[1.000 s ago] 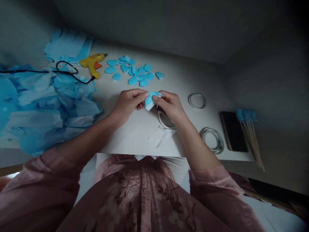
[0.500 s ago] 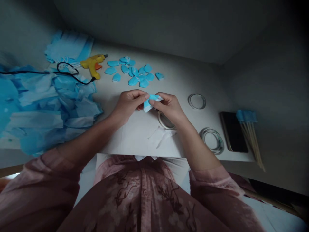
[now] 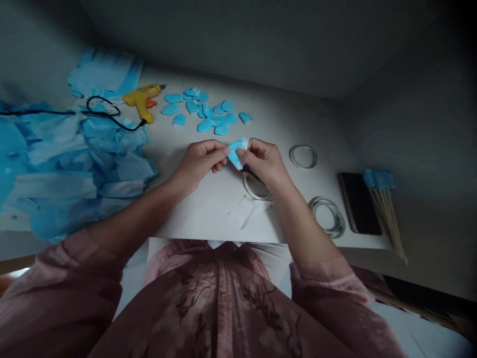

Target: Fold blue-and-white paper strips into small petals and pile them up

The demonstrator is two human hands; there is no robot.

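My left hand (image 3: 201,161) and my right hand (image 3: 264,163) meet above the middle of the white table (image 3: 208,209), both pinching one small blue paper piece (image 3: 237,150) between fingertips. The piece is folded, with a pale underside showing. Just beyond my hands lie several small blue cut petals (image 3: 208,113) scattered on the table. A roll of tape (image 3: 255,186) lies under my right wrist.
A yellow glue gun (image 3: 143,98) with a black cord lies at the back left, beside a big heap of blue tissue paper (image 3: 67,159). Two clear rings (image 3: 303,156) (image 3: 328,216), a dark phone (image 3: 359,203) and blue-tipped wooden sticks (image 3: 385,209) lie at the right.
The blue piece has been turned and folded tighter between my fingertips, now sitting a little higher. Both hands stay in the same place.
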